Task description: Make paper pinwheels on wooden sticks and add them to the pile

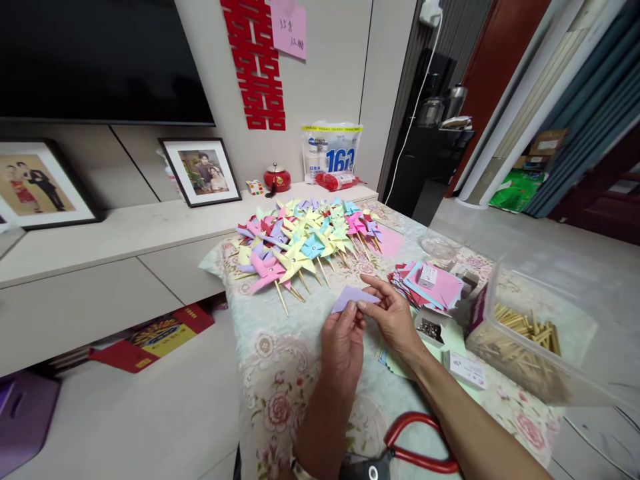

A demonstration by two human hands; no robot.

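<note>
A small piece of purple paper point(350, 297) is held between both hands above the flowered tablecloth point(285, 373). My left hand point(343, 337) pinches its lower edge with thumb and fingers. My right hand point(393, 310) grips the right side of the paper, its thumb close to the left thumb. Just beyond the hands lies a pile of paper pinwheels point(310, 240) in many colours on wooden sticks. To the right are a stack of coloured paper sheets point(445, 290) and a small open box of metal fasteners point(430, 330).
Red-handled scissors point(420, 443) lie near the front edge, by my forearms. A clear plastic bin point(520, 353) with wooden sticks stands at the right. A small white box point(465, 370) sits on green paper. Behind, a cabinet point(125, 240) bears framed photos and a red jar point(277, 179).
</note>
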